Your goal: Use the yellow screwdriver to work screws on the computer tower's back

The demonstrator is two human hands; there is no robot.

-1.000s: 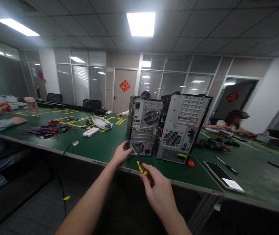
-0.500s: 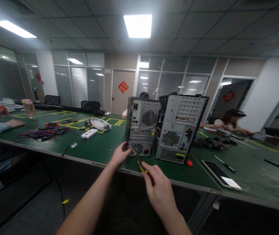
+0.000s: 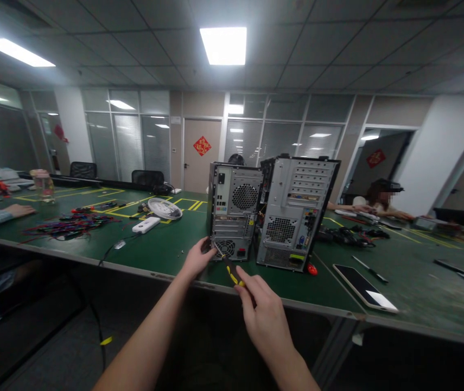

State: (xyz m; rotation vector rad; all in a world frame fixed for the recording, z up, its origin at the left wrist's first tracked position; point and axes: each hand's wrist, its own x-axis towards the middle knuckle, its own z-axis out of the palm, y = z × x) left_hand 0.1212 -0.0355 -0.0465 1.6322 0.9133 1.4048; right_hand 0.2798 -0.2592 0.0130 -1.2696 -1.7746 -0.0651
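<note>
My right hand (image 3: pixel 265 304) is closed round the yellow-and-black handle of a screwdriver (image 3: pixel 232 271). The shaft slants up and left to the lower left corner of the smaller computer case (image 3: pixel 235 217), by the round fan grille. At that same corner my left hand (image 3: pixel 197 258) grips the case, its thumb close to the screwdriver's tip. Some left fingers are hidden along the dark side. Exactly where the tip touches is too small to tell. Just right of this case stands a taller computer case (image 3: pixel 286 217), its back panel also facing me.
The green table (image 3: pixel 162 255) bears a bundle of wires (image 3: pixel 69 224), a white power strip (image 3: pixel 146 225) and a white round grille (image 3: pixel 165 208) on the left. On the right lie a phone (image 3: pixel 364 288), a thin pen-like tool (image 3: pixel 370 269) and black cables (image 3: pixel 354 235). Other people sit at both sides.
The view has turned a little to the right, so the scene sits slightly further left. Both hands and the screwdriver stay almost the same against the case.
</note>
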